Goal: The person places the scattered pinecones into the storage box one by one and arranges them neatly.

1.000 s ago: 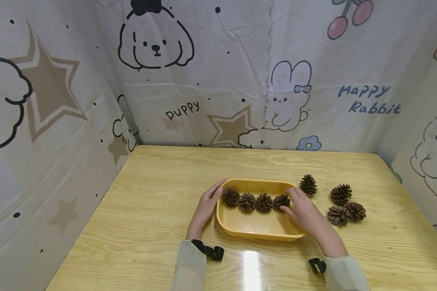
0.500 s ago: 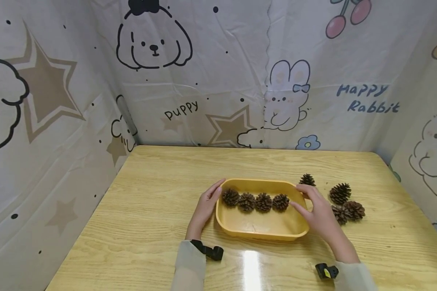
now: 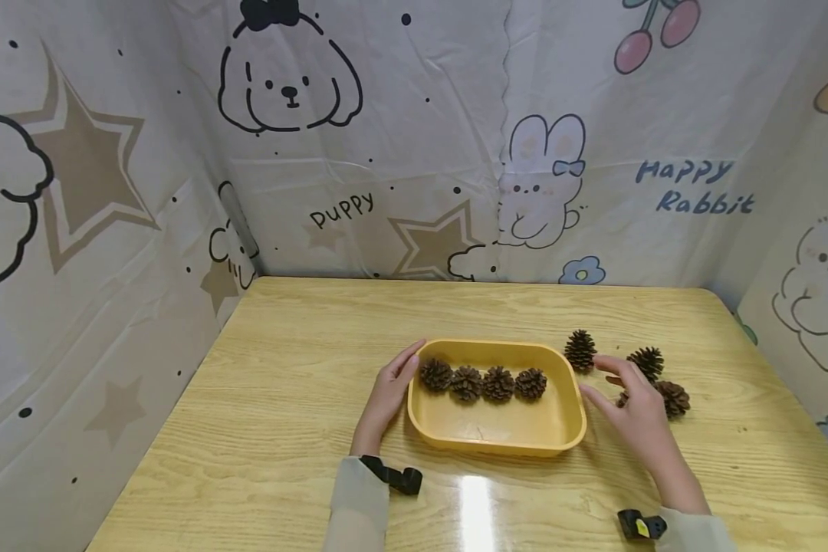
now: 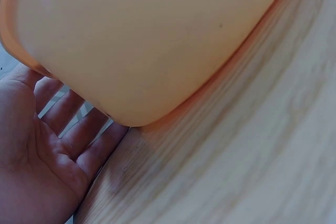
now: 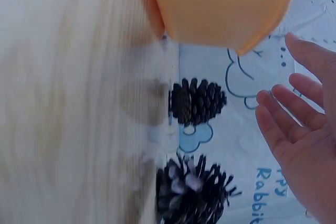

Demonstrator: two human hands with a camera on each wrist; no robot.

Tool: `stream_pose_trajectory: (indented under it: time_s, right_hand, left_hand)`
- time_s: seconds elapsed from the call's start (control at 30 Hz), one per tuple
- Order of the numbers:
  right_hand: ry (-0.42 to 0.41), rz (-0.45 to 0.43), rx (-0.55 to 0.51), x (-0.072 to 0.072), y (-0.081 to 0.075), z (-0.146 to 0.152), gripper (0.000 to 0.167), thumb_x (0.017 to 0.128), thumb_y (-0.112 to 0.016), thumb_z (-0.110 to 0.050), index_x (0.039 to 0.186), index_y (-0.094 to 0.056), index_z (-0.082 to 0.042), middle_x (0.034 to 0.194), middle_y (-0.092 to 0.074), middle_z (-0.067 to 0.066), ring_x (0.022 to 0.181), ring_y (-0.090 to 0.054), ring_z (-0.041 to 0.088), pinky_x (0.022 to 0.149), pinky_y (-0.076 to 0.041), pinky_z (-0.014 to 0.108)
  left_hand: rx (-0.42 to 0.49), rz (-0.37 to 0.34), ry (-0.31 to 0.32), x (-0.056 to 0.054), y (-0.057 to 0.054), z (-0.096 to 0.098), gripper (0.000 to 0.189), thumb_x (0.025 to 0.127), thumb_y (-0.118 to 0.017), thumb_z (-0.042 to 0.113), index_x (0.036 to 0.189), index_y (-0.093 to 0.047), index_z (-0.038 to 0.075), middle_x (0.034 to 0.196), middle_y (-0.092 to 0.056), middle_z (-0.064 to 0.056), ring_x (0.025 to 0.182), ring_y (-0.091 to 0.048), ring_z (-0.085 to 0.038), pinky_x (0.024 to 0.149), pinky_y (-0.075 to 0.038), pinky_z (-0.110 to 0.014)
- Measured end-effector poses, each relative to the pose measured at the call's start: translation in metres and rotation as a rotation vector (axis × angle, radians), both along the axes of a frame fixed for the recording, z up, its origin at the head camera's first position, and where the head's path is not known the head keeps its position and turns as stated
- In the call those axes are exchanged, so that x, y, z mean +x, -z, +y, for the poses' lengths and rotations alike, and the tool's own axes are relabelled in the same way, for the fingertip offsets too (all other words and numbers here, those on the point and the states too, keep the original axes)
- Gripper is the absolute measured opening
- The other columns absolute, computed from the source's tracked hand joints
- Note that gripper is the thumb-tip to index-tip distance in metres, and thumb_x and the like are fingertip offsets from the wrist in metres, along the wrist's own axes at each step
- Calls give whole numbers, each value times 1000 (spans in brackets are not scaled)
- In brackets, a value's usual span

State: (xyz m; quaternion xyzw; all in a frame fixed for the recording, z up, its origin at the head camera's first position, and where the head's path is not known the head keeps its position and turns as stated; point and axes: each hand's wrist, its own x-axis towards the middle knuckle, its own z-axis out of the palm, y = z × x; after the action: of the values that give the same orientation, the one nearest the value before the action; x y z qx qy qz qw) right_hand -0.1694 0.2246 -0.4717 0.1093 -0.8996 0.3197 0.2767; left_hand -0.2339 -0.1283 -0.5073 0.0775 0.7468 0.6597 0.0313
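A yellow plastic box (image 3: 490, 426) stands on the table, with several brown pinecones (image 3: 498, 384) in a row along its back half. My left hand (image 3: 388, 392) rests against the box's left end; in the left wrist view its extended fingers (image 4: 71, 111) lie along the outer wall. To the right of the box, my right hand (image 3: 638, 414) hovers with fingers and thumb spread, holding nothing. Just beyond its fingertips an upright pinecone (image 3: 580, 352) stands beside the box's back right corner. The right wrist view has this pinecone (image 5: 197, 102) between the box and another cone.
Behind my right hand are more pinecones: one upright (image 3: 647, 362), one lying (image 3: 673, 399), and another mostly hidden by the hand. A printed cloth (image 3: 359, 176) hangs along the table's back and sides. Light glares on the wooden table (image 3: 283, 368) near its front.
My right hand has let go of the rightmost pinecone in the box, then moved out over the rim to the right. My left hand has stayed at the box's left end.
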Motion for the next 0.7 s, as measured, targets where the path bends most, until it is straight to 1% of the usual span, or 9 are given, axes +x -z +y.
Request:
stream_pose_trajectory:
  time_s: [0.07,0.13,0.17,0.23,0.3,0.37,0.47,0.53,0.7]
  right_hand:
    - [30,-50,-1,3,-1,5,49,79,-79,-5,124,-60,-2,117,-64,16,105,-58,20,90,-45,9]
    - [62,-93,-1,6,-1,9,48,83,-78,-9,126,-59,-2,119,-63,17,104,-58,31,88,-49,21]
    - [76,-108,-1,7,-1,11,47,84,-77,-10,127,-58,-2,119,-62,17,104,-58,33,86,-49,25]
    - [101,-120,2,9,0,16,47,85,-76,-12,127,-58,-2,119,-62,18,104,-58,35,84,-50,30]
    - [123,-131,1,11,0,19,46,86,-75,-12,127,-58,-2,119,-62,18,103,-57,34,83,-48,30]
    - [139,-149,-5,12,1,23,46,87,-74,-14,128,-57,-1,121,-60,19,105,-55,35,86,-47,37]
    - [154,-201,-29,14,3,28,47,90,-72,-18,130,-55,-1,126,-56,22,111,-53,39,88,-45,53]
    - [163,-224,-39,16,4,32,48,91,-71,-18,131,-53,0,129,-53,25,115,-50,44,90,-43,62]
    - [178,-236,-31,17,9,39,50,90,-72,-16,131,-51,3,131,-49,29,121,-45,51,94,-40,68]
  left_hand:
    - [5,8,-4,-4,7,0,42,105,-46,26,144,-51,12,152,-46,-10,144,-39,-29,120,-33,-46]
    - [11,11,-6,-7,13,0,42,105,-46,28,145,-50,14,152,-46,-9,145,-39,-27,121,-32,-45]
    - [12,12,-7,-7,14,0,43,105,-46,30,145,-50,15,153,-46,-8,145,-38,-26,121,-32,-44]
    - [13,16,-5,-7,15,0,43,105,-46,32,145,-50,17,153,-46,-6,145,-38,-26,122,-31,-44]
    - [11,16,-3,-7,16,0,44,104,-46,35,144,-51,19,152,-46,-5,145,-38,-25,122,-31,-44]
    - [5,15,-2,-7,16,-1,44,104,-46,37,144,-51,20,152,-47,-4,145,-39,-24,122,-32,-43]
    - [-13,18,-4,-7,15,0,45,104,-46,38,144,-51,20,152,-46,-4,145,-38,-24,122,-31,-43]
    - [-24,12,-8,-7,14,0,45,104,-46,39,144,-51,21,152,-47,-4,145,-38,-23,122,-31,-43]
    - [-39,6,-15,-7,14,0,45,104,-45,40,144,-51,22,152,-47,-3,145,-39,-23,122,-32,-42]
